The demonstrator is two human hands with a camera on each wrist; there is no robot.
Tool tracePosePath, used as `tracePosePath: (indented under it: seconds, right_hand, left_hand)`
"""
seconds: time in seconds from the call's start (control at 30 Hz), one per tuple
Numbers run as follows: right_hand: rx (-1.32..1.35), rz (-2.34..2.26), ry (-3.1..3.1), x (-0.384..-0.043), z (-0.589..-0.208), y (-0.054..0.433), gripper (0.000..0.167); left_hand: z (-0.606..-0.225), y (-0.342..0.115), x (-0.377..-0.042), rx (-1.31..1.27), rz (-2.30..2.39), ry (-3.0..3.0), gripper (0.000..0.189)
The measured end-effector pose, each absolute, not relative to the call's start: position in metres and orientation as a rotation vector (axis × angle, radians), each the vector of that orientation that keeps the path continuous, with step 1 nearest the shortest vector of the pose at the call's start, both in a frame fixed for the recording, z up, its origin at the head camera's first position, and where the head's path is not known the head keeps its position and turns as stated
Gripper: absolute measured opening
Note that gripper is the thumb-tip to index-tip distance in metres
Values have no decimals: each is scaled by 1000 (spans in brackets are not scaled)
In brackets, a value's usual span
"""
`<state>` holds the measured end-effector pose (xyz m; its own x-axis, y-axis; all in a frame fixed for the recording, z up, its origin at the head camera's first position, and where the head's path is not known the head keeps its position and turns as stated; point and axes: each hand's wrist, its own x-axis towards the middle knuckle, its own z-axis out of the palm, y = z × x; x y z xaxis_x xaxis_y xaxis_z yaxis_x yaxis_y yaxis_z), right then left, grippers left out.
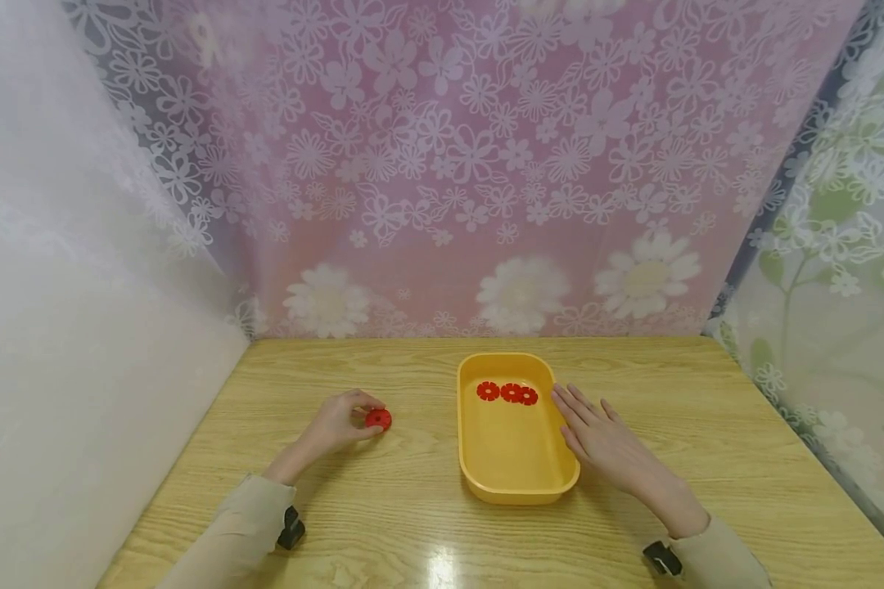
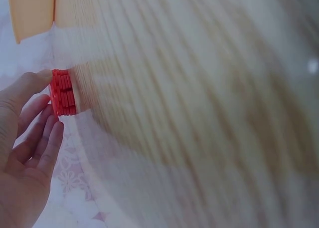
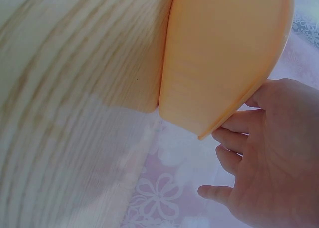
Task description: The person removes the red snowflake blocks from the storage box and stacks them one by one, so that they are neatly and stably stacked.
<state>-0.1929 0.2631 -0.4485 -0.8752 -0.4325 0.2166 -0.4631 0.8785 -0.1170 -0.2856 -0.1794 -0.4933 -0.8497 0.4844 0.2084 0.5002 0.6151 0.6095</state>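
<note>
Between thumb and fingers, my left hand point(image 1: 336, 421) pinches a stack of red notched plastic discs point(image 1: 379, 420) close over the table, left of a yellow tray point(image 1: 466, 442). In the left wrist view the stack point(image 2: 64, 92) shows its layered edge, with the thumb on its upper side. My right hand point(image 1: 611, 446) lies along the tray's right side, fingers straight and fingertips right at the rim. From the right wrist view, the tray's side wall point(image 3: 214, 58) faces the camera. Inside the tray, near its far end, lie red flower-shaped discs point(image 1: 489, 391), two of them overlapping.
The wooden table point(image 1: 412, 532) ends at a pink floral curtain point(image 1: 442, 204) behind. A pale sheet point(image 1: 103, 286) closes off the left, and a floral sheet point(image 1: 840, 245) stands along the right edge. Each wrist wears a black strap point(image 1: 290, 528).
</note>
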Motion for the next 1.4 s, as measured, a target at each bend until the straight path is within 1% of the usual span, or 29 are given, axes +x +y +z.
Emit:
tracePosePath:
  seconds: [0.3,0.43,0.57,0.77,1.07,1.4]
  right_hand:
    - [691,233,-2859,-193,-448,264,55]
    - [687,235,-2863,-192,-448,264,55]
    - [685,227,-2867,-193,-449,265,55]
    - [682,226,-2867,-193,-449,265,55]
    - [688,220,-2869,-194,-449,265,55]
    - [710,254,-2820,-195,-454,266,55]
  left_hand:
    - [-494,-180,-287,-898,-1050,-2755,30]
    - [-492,-179,-287,-861,-1075,-2722,28]
    - [-487,-177,-286,-819,-1142,-2691,30]
    - [-480,-170,-288,-822,-1226,-2636,34]
    - [-469,-146,-296,-856,-1253,-2609,37]
    - [-453,-105,-308,-972,-1286,-2592,42]
